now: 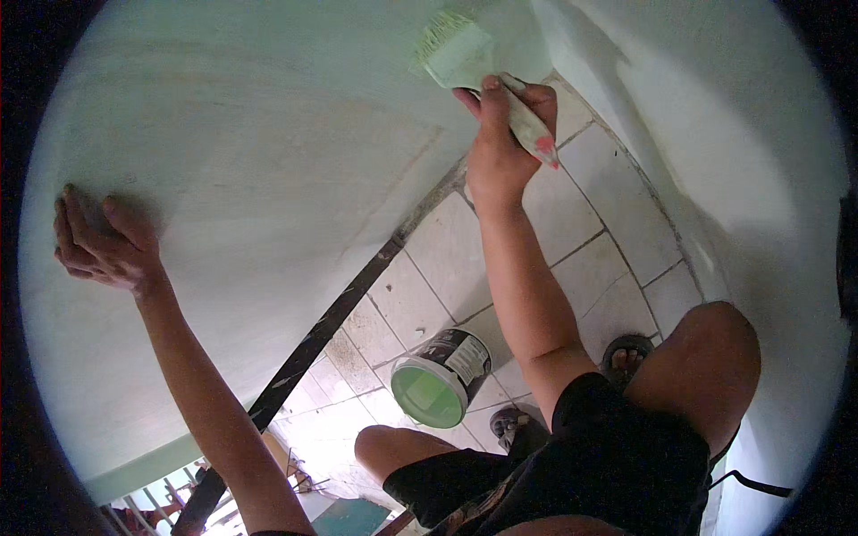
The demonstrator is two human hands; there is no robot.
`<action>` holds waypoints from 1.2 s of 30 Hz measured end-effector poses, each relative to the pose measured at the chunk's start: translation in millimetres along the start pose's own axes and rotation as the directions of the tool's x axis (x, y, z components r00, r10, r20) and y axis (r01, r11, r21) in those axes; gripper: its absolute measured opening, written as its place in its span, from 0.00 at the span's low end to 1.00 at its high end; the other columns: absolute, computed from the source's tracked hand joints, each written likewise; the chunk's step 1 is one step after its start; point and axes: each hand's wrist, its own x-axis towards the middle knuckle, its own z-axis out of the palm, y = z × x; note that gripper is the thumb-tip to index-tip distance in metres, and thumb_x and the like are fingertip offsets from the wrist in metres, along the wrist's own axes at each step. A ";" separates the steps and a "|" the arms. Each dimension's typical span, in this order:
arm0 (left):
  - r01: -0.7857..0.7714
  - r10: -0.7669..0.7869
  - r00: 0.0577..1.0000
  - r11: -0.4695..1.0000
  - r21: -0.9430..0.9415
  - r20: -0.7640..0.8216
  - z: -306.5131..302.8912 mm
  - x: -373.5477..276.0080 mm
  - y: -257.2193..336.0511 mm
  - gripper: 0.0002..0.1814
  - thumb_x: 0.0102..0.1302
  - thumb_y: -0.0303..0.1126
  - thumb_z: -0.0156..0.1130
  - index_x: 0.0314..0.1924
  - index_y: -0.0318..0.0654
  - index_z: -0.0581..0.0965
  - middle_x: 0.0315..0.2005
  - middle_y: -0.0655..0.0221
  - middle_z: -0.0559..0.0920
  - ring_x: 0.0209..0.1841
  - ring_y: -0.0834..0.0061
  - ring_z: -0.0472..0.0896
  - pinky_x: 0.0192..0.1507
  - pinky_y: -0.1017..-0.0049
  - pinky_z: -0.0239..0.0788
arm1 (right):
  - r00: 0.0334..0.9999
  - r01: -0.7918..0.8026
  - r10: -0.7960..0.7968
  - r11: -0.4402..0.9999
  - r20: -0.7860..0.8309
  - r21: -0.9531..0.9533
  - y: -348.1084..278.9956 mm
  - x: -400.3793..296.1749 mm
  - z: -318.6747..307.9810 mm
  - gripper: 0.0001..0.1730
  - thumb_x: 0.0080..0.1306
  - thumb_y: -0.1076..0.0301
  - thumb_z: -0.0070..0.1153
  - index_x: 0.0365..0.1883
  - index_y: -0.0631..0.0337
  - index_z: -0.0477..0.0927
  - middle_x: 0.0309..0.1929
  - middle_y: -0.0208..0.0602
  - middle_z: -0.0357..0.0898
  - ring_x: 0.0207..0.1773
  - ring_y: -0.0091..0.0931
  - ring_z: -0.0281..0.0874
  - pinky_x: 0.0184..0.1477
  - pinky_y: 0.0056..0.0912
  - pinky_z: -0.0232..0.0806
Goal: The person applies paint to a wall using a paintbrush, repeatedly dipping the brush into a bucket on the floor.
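My right hand (506,134) grips the handle of a wide paintbrush (462,57) at the upper middle. Pale green paint coats the brush, and its bristles lie against the pale green wall (268,134). The tip of the handle is pinkish red. At the far left, my left hand (110,241) rests on the same wall, fingers slightly bent, holding nothing that shows. A paint bucket (432,378) with a dark printed label stands on the floor below, between the wall and my feet, with light green paint inside.
A dark strip (328,321) runs diagonally along the wall's lower edge. Dirty white floor tiles (436,254) lie beneath me. Another pale wall (724,134) rises on the right. Metal bars (157,506) and a teal panel (352,517) show at the bottom. My sandaled feet are near the bucket.
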 end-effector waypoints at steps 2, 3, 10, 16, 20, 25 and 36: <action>0.012 -0.012 1.000 1.000 0.017 -0.003 -1.5 1.9 -2.1 0.22 0.70 0.45 0.46 0.55 0.38 0.73 0.51 0.66 0.76 0.54 0.71 0.69 0.56 0.66 0.55 | 1.000 -0.006 0.004 0.997 0.025 0.076 16.2 1.5 -22.0 0.11 0.64 0.76 0.54 0.34 0.64 0.63 0.38 0.39 0.69 0.40 0.26 0.73 0.43 0.40 0.79; 0.028 -0.028 1.000 1.000 -0.004 0.005 -1.0 1.2 3.9 0.22 0.70 0.45 0.46 0.55 0.38 0.73 0.51 0.66 0.76 0.54 0.71 0.69 0.56 0.66 0.55 | 0.999 -0.032 0.032 0.999 0.033 0.005 36.5 2.8 -45.3 0.11 0.64 0.76 0.54 0.34 0.64 0.63 0.37 0.38 0.69 0.39 0.26 0.74 0.43 0.39 0.79; 0.078 -0.077 0.997 0.996 -0.041 0.015 -2.9 5.5 20.1 0.24 0.70 0.46 0.45 0.56 0.37 0.72 0.52 0.66 0.75 0.57 0.71 0.68 0.59 0.65 0.51 | 0.996 0.058 -0.090 0.789 -0.021 -0.611 126.3 30.0 -210.3 0.08 0.63 0.76 0.53 0.31 0.62 0.65 0.32 0.34 0.72 0.34 0.23 0.74 0.37 0.28 0.76; 0.078 -0.078 0.996 0.997 -0.021 0.036 -6.2 4.2 11.9 0.24 0.71 0.47 0.44 0.57 0.37 0.72 0.51 0.67 0.75 0.56 0.70 0.68 0.61 0.64 0.50 | 0.996 -0.076 0.065 0.979 -0.060 -0.189 58.1 17.2 -56.8 0.09 0.63 0.77 0.55 0.32 0.63 0.66 0.31 0.33 0.71 0.36 0.22 0.73 0.36 0.28 0.74; 0.083 -0.083 0.997 0.996 -0.037 -0.002 -3.7 4.7 10.6 0.25 0.71 0.48 0.44 0.57 0.37 0.72 0.51 0.66 0.75 0.56 0.69 0.68 0.61 0.64 0.51 | 0.999 -0.035 0.036 0.999 -0.025 0.026 11.6 25.5 -28.3 0.11 0.64 0.77 0.53 0.31 0.61 0.62 0.35 0.36 0.70 0.37 0.24 0.72 0.42 0.40 0.78; 0.109 -0.109 0.994 0.993 -0.039 0.013 -3.3 8.6 18.5 0.25 0.71 0.48 0.43 0.57 0.38 0.72 0.52 0.66 0.74 0.57 0.69 0.68 0.61 0.63 0.51 | 0.997 -0.052 0.035 0.952 -0.063 -0.303 111.3 43.4 -154.0 0.11 0.63 0.77 0.54 0.32 0.61 0.62 0.36 0.36 0.69 0.39 0.25 0.73 0.41 0.38 0.78; 0.070 -0.069 0.997 0.997 -0.015 0.043 -6.0 4.8 11.9 0.24 0.70 0.47 0.44 0.57 0.37 0.72 0.54 0.66 0.74 0.58 0.70 0.66 0.61 0.64 0.50 | 0.981 -0.107 0.110 0.994 -0.158 0.027 27.8 44.1 -35.4 0.09 0.63 0.76 0.55 0.32 0.61 0.66 0.33 0.35 0.70 0.33 0.23 0.73 0.41 0.37 0.78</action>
